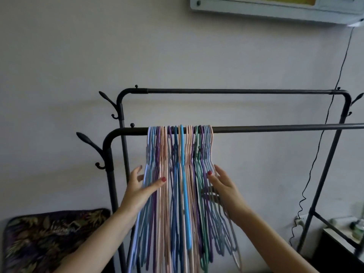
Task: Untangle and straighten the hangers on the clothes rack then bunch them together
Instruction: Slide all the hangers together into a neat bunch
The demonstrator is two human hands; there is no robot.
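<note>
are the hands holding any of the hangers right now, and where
Nothing is in a closed grip. The left hand and right hand lie open against the two sides of the hanger bunch, at shoulder level.

A tight bunch of coloured hangers (pixel 182 174) hangs from the near rail (pixel 275 128) of a black clothes rack (pixel 343 107); the left hand (pixel 140 191) and right hand (pixel 222 184) press flat against either side of it, fingers straight

Both bare forearms reach forward and upward, converging. The left hand (pixel 140 187) has straight, spread fingers and its thumb extended rightward. The right hand (pixel 221 183) faces it, palm inward, fingers straight and relaxed.
</note>
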